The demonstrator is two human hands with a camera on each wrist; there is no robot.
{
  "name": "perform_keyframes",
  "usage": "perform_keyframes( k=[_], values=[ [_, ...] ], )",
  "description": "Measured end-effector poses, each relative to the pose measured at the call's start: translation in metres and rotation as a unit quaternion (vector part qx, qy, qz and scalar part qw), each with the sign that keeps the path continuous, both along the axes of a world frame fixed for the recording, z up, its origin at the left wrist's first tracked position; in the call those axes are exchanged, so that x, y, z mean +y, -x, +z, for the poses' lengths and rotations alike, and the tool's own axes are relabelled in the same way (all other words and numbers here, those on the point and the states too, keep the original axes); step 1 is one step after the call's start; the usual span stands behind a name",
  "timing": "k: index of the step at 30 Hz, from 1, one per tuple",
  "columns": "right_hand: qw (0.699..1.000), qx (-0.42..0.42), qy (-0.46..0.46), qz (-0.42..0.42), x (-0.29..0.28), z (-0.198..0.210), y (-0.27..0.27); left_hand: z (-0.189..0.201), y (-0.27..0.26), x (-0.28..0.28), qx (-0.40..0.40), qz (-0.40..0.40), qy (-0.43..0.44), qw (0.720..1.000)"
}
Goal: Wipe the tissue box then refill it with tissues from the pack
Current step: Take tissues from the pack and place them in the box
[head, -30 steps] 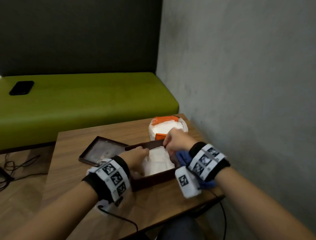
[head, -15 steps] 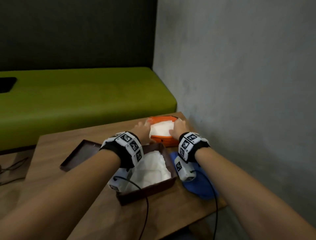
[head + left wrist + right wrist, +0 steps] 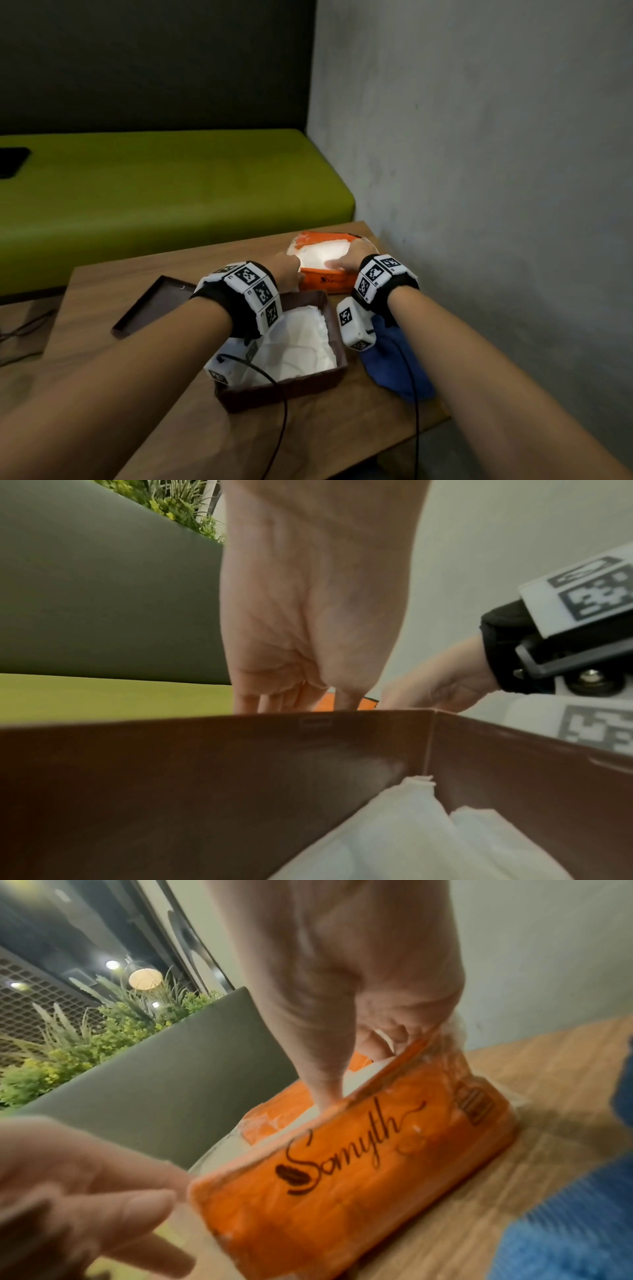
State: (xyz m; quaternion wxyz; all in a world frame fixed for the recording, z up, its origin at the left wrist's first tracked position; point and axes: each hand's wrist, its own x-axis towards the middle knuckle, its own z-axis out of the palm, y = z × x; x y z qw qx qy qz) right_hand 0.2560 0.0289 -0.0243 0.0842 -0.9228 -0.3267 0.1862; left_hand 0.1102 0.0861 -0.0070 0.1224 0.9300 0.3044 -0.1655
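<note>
Behind the square brown box [image 3: 329, 378], both hands dig into the crinkly orange pack [image 3: 323, 282].

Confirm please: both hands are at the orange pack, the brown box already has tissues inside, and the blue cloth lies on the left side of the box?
Not quite: the head view shows the cloth right of the box, not left. The rest holds.

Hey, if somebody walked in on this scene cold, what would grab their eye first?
Probably the bright orange tissue pack at the table's far edge, with the left hand and right hand at its two ends. Next, the open brown tissue box nearer the person, with white tissues inside, and the blue cloth lying beside it on its right.
</note>
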Motion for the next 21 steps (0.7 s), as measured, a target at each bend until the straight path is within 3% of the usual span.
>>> perform_keyframes(
  k=[3, 7, 18, 21],
  values=[
    [0.999, -0.007, -0.033, -0.031, 0.0, 0.0, -0.005, 0.004, -0.001, -0.006, 0.003, 0.009, -0.004, 1.0],
    [0.998, -0.065, -0.009, -0.017, 0.002, -0.003, -0.002, 0.002, -0.003, -0.005, -0.011, 0.022, 0.017, 1.0],
    [0.996, 0.059, 0.021, -0.061, 0.013, -0.006, -0.012, -0.001, -0.004, -0.003, 0.002, 0.023, 0.027, 0.999],
    [0.997, 0.065, 0.034, -0.017, 0.012, -0.005, -0.016, 0.0, -0.004, -0.006, -0.001, 0.025, 0.027, 0.999]
  ],
)
